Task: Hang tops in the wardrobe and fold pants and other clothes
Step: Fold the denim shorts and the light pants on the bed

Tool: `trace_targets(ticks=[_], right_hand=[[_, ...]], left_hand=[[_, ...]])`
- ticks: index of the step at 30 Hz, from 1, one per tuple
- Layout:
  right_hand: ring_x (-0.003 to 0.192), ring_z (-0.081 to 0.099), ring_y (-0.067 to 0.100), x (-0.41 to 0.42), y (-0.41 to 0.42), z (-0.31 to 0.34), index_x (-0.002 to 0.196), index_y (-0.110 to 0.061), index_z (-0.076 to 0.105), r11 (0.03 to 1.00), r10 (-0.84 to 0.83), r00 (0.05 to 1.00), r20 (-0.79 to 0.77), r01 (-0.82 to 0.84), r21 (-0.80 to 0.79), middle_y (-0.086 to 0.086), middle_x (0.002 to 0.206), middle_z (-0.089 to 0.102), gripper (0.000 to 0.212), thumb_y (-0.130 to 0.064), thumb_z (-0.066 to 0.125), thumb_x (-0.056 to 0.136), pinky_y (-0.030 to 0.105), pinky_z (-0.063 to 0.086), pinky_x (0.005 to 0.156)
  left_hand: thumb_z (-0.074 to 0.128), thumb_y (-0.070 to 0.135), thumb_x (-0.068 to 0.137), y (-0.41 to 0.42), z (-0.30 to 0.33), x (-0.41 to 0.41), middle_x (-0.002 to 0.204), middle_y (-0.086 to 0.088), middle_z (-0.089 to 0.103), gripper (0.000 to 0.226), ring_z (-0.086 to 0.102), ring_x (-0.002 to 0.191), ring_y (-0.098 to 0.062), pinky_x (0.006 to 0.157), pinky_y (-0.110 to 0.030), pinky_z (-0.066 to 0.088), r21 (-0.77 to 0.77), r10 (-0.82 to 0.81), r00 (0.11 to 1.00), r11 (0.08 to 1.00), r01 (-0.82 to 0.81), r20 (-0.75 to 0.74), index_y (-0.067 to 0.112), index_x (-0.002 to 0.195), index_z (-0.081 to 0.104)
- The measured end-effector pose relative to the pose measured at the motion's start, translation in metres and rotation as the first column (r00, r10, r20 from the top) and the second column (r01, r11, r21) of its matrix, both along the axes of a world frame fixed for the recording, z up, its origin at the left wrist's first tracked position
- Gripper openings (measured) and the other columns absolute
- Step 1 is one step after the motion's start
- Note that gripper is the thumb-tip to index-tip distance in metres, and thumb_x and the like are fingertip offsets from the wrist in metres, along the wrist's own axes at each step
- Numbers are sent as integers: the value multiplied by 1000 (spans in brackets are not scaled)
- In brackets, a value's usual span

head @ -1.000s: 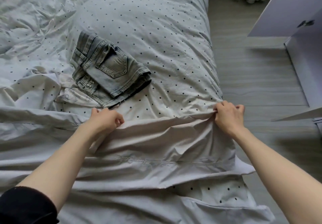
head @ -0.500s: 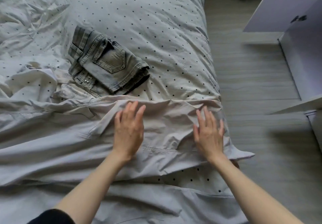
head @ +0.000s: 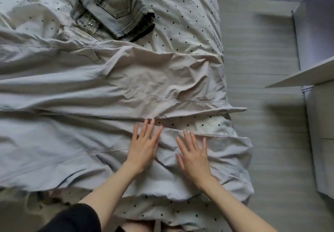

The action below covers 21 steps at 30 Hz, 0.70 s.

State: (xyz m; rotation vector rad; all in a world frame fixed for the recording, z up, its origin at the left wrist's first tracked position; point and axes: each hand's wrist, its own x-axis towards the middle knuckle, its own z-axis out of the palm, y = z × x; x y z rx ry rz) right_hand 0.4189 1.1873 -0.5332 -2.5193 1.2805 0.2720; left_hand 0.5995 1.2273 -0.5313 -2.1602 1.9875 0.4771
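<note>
Pale grey pants [head: 112,80] lay spread across the bed [head: 189,24], folded denim shorts [head: 112,7] beyond. Left hand [head: 143,146] and right hand [head: 193,155] pressed flat on the near leg, each grip wide, holding nothing. Judged light, soft, crease-prone; best taken at the hems. No legible writing.

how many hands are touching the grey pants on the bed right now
2. The left hand lies flat on the grey pants near their middle; the right hand lies flat beside it, nearer the bed's edge.
</note>
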Motion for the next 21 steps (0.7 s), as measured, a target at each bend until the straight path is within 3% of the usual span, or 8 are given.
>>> trace_targets(ticks=[2,4,7,11,14,16,19,21], right_hand=[[121,55,30,-3,28,6,119,-17,66,998,55,998,-20,-55,15,12,133,56,57,-34,81,67,63,43,89],[122,54,28,-9,57,9,120,-19,65,993,114,993,-34,-113,39,11,134,55,57,-40,77,69,61,44,90],[125,52,27,-27,89,8,122,-21,64,978,200,977,-71,-195,70,9,136,53,60,-53,72,72,60,42,93],[126,49,31,-48,118,8,121,-17,64,954,286,950,-125,-271,126,13,136,53,74,-63,73,63,64,38,95],[118,57,33,-52,108,7,109,-14,71,978,199,945,-260,-174,117,14,124,63,74,-37,90,42,62,42,92],[127,47,37,-53,90,6,117,-8,65,997,68,951,-303,-51,64,17,133,55,58,-15,81,62,64,32,100],[145,14,27,-62,67,4,133,-14,46,999,3,916,-402,19,51,8,153,28,42,-10,45,91,53,4,114],[140,24,22,-66,54,11,123,-18,52,997,-68,918,-390,76,6,5,144,39,36,-12,48,88,45,8,113]], left_hand=[[75,24,75,34,2,-16,129,-18,57,48,55,117,-37,90,-61,42,50,-13,1000,999,13,-4,14,121,64],[54,31,84,75,4,-30,126,-14,60,37,59,114,-32,87,-59,46,84,-66,998,994,63,23,17,116,68],[33,39,85,128,6,-38,128,-11,60,51,58,116,-28,88,-58,46,162,-112,994,981,108,14,20,117,68],[54,50,82,168,7,-28,135,-10,53,52,53,122,-30,92,-62,40,152,-206,978,968,200,23,20,123,63],[86,25,48,165,10,-14,133,-12,55,78,55,119,-33,91,-64,39,148,-171,985,975,166,21,18,123,63],[86,9,43,155,16,2,131,-15,56,85,55,119,-35,94,-64,37,120,-89,993,990,80,76,16,124,62],[79,-8,50,147,27,29,124,-20,60,70,57,115,-39,95,-60,39,33,-25,987,999,20,156,10,115,66],[79,-11,49,142,40,48,104,-20,67,49,65,96,-37,85,-52,49,-1,6,986,1000,-6,164,7,93,70]])
